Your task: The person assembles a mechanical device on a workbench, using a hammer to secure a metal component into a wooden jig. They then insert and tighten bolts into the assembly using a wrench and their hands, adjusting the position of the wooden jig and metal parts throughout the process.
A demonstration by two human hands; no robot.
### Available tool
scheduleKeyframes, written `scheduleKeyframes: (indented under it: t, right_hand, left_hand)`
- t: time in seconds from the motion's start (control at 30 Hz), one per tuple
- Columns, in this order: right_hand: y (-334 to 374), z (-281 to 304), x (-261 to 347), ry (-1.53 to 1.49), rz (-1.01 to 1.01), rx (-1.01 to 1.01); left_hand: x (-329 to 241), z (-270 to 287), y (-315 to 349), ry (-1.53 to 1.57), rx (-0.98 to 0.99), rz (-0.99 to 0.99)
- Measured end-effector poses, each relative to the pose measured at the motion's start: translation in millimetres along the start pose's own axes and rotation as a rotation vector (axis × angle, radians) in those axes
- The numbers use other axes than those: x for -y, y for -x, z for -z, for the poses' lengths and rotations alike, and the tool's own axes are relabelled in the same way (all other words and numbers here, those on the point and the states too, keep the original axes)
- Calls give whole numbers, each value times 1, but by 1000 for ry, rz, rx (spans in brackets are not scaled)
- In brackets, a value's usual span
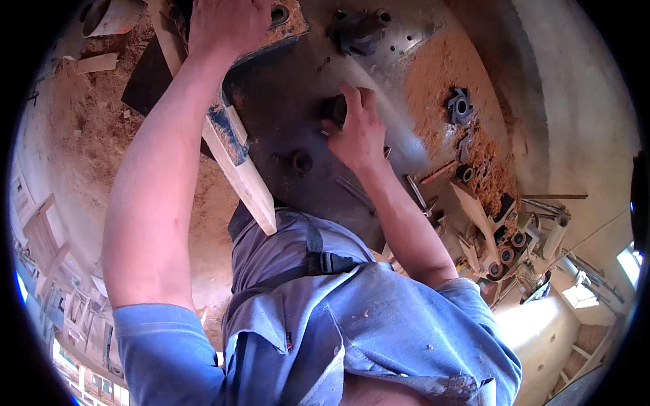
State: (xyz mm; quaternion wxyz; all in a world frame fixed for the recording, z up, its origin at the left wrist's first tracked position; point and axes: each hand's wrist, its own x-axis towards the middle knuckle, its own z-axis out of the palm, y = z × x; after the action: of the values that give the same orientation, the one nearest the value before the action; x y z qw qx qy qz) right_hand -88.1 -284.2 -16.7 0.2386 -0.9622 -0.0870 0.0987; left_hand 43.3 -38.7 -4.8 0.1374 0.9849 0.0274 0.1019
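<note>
My right hand (360,132) is over the dark metal machine table (284,115), its thumb and fingers closed around a short dark cylindrical collar (334,108). My left hand (229,26) reaches to the top edge, beside a sawdust-covered block with a round hole (279,15); its fingertips are cut off, so its grip is hidden. Below it, a pale wooden strip (240,177) slants toward my waist. A dark ring-shaped piece (302,161) lies on the table between strip and right hand. Farther off, a toothed cutter head (359,34) is on the table.
At the right, another toothed cutter (460,106) and a small dark ring (464,173) lie among reddish sawdust (440,68). Metal rods and a wrench-like tool (418,194) are near my right forearm. Wood offcuts and wheels (506,254) clutter the lower right. Sawdust covers the floor (88,128) at left.
</note>
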Motion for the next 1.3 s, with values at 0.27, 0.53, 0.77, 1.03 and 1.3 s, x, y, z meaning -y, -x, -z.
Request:
scheduleKeyframes:
  t: [0.27,0.53,0.77,1.03,1.3]
  right_hand:
    - [-1,-18,-9,-113,23,-137]
    - [-9,-7,-20,-174,-9,-248]
    - [-74,86,-14,-202,64,-456]
    - [-145,110,2,81,250,-286]
    - [-148,119,-7,60,379,-172]
  left_hand:
    - [4,-5,0,-5,-25,-36]
    - [-4,8,-2,-5,40,1]
    - [15,-23,-3,-88,-192,-97]
    - [8,-13,0,-66,-110,-18]
    - [9,-14,1,-87,-93,-13]
